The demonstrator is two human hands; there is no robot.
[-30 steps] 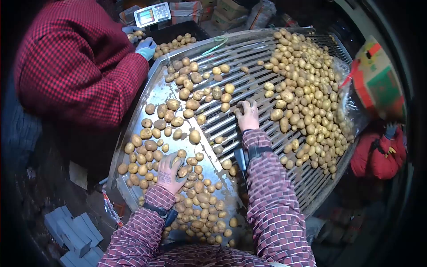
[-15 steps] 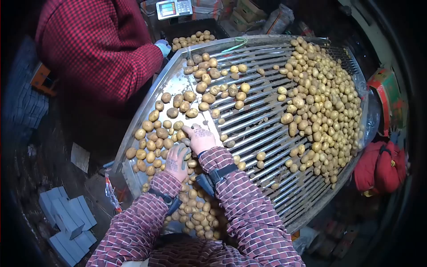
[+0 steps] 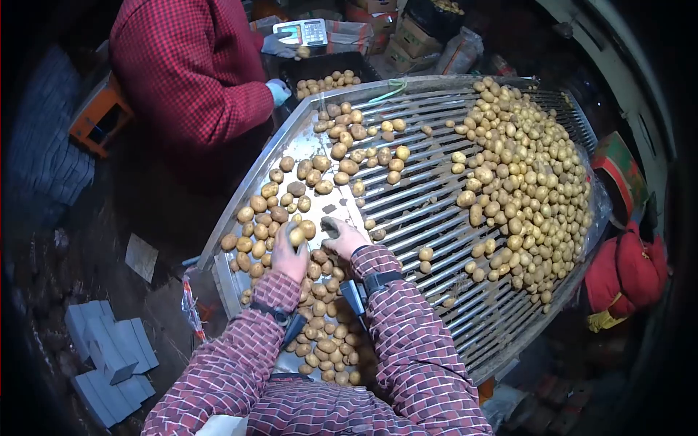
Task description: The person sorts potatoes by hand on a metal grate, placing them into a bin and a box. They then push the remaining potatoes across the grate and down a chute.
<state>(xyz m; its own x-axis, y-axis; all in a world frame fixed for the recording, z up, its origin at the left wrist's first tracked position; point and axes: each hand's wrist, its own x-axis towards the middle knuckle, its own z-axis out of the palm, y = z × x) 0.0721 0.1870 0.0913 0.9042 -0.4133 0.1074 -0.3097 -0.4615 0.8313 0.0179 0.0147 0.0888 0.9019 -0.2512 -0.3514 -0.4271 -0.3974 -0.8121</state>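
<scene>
Over the sheet-metal end of the sorting table my left hand point(image 3: 289, 256) is curled round a potato point(image 3: 297, 236). Another potato point(image 3: 308, 229) lies just beyond its fingertips. My right hand point(image 3: 345, 238) is beside it, open, thumb and fingers apart, near the edge where the metal sheet point(image 3: 337, 206) meets the bars; I see nothing in it. Loose potatoes point(image 3: 259, 229) cover the sheet to the left of my hands, and a heap of potatoes point(image 3: 331, 349) lies below my wrists, close to my body.
A slatted metal rack point(image 3: 407, 218) stretches right, with a large potato pile point(image 3: 531, 189) on it. Across the table a person in a checked jacket point(image 3: 189, 80) wears gloves, near a digital scale point(image 3: 302, 33) and a black crate point(image 3: 349, 64). Grey blocks point(image 3: 113, 349) lie lower left.
My hands have moved apart, and the left now holds a potato. The other person's second gloved hand has appeared by the scale with a potato. The view has shifted slightly.
</scene>
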